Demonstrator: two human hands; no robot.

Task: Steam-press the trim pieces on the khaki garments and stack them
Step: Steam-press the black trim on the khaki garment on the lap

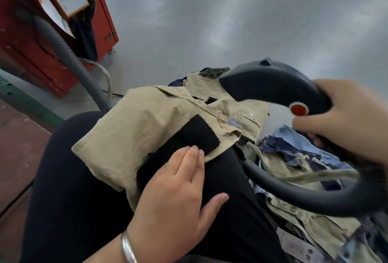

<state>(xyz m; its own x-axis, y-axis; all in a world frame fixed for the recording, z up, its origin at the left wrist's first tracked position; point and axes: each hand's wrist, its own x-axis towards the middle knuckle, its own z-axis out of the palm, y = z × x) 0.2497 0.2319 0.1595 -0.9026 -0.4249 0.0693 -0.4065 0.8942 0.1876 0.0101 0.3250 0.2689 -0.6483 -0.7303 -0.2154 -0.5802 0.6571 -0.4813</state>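
One khaki garment (134,128) lay over the person's lap, a black trim piece (184,143) on it. The left hand (174,195) pressed flat, fingers straight, on the trim. The right hand (344,120) gripped the steam iron (273,86), held above the garment.

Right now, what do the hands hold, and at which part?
The right hand grips the steam iron by its handle. The left hand holds nothing; its flat fingers press the black trim piece on the khaki garment.
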